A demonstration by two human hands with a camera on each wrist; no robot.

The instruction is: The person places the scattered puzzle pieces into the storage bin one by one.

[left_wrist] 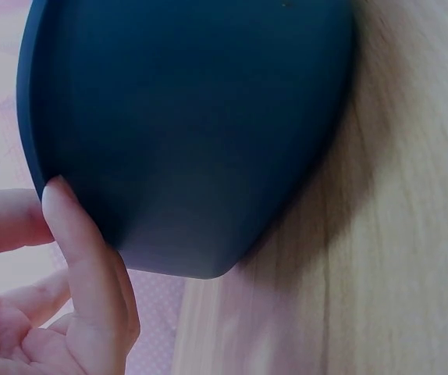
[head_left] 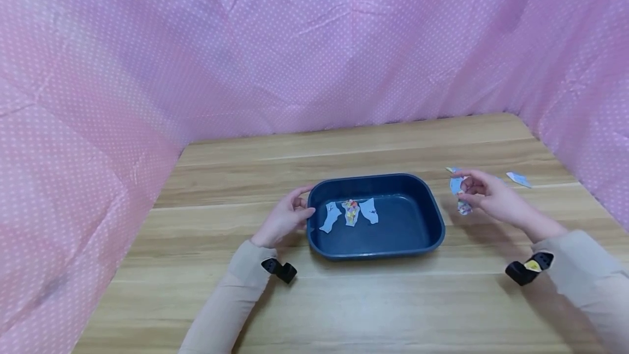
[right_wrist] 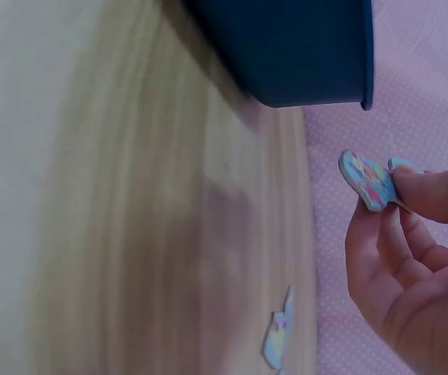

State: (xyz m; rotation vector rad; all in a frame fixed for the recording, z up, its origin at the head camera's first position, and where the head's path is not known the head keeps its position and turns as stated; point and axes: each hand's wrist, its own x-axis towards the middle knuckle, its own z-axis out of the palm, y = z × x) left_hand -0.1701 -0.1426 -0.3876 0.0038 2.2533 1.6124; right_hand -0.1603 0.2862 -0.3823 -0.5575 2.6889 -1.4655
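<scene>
In the centre of the frame, the left hand (head_left: 287, 214) pinches the tray (head_left: 403, 228) at its left rim, probably to hold it steady with three pieces (head_left: 351, 213) lying inside, while at the right, the fingers of the right hand (head_left: 497, 196) pinch a coloured piece (right_wrist: 366, 180) by its end, leaving the printed face visible.
</scene>
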